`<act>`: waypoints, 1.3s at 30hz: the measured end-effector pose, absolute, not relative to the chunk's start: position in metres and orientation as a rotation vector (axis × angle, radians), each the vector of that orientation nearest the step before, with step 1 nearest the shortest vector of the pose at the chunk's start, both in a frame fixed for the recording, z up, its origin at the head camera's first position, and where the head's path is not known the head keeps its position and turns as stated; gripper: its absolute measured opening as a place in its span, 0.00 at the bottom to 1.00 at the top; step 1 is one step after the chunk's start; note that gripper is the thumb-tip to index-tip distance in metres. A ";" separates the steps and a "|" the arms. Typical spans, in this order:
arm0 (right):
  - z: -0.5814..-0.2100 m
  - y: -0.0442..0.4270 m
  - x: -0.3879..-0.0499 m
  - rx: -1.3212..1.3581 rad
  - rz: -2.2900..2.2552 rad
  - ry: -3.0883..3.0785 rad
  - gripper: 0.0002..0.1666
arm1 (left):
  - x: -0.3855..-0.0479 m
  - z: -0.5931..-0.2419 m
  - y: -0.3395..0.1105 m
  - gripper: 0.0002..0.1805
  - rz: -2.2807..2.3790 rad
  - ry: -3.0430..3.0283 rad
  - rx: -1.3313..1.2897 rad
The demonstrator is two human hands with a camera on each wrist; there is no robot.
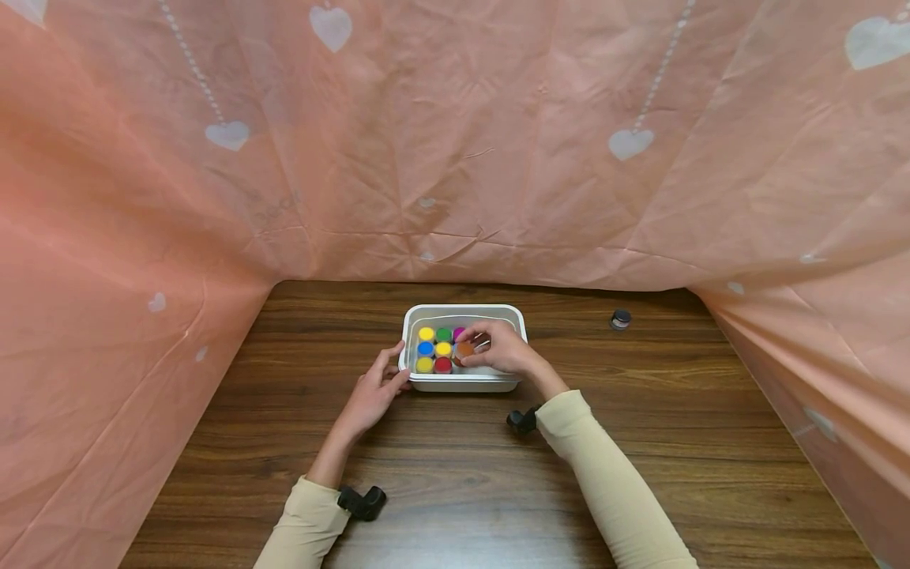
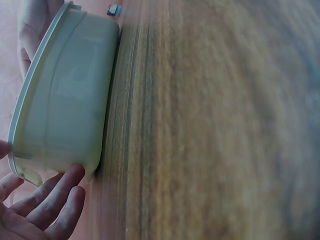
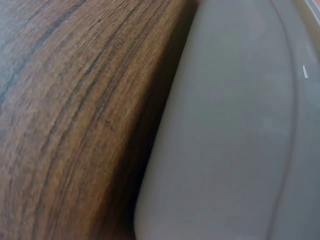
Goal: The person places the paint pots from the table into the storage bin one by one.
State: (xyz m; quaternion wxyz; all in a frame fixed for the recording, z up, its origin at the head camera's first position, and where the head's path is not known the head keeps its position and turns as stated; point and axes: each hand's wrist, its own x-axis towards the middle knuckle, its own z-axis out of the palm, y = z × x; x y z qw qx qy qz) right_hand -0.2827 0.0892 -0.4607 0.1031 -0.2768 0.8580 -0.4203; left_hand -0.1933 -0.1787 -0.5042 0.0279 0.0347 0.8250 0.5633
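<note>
A white plastic tub (image 1: pixel 465 387) stands on the table with several small round pots in it, their tops yellow, green, blue, red and purple. Inside it, my right hand (image 1: pixel 501 348) pinches an orange-brown pot (image 1: pixel 464 350) between thumb and fingers, beside a red pot (image 1: pixel 443 365). My left hand (image 1: pixel 374 390) grips the tub's left end at the near corner. In the left wrist view, its fingers (image 2: pixel 67 197) lie against the end wall below the rim. The right wrist view shows only the tub's outer wall (image 3: pixel 225 125) and table, so the right fingers are hidden there.
A small dark-lidded jar (image 1: pixel 621 319) sits alone on the brown wooden table (image 1: pixel 455 466), right of the tub. Pink curtain (image 1: pixel 483 158) with white hearts hangs behind the table and along both sides.
</note>
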 end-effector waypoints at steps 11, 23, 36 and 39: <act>-0.464 0.088 -0.287 -0.845 -1.122 2.526 0.17 | -0.195 -0.503 -0.175 0.31 1.774 2.514 0.125; -0.468 0.087 -0.284 -0.827 -1.053 2.538 0.17 | -0.193 -0.506 -0.177 0.29 1.704 2.571 0.093; -0.470 0.081 -0.288 -0.830 -0.970 2.547 0.15 | -0.192 -0.505 -0.177 0.29 1.703 2.591 0.096; -0.472 0.080 -0.291 -0.835 -0.949 2.550 0.16 | -0.192 -0.505 -0.177 0.30 1.702 2.593 0.098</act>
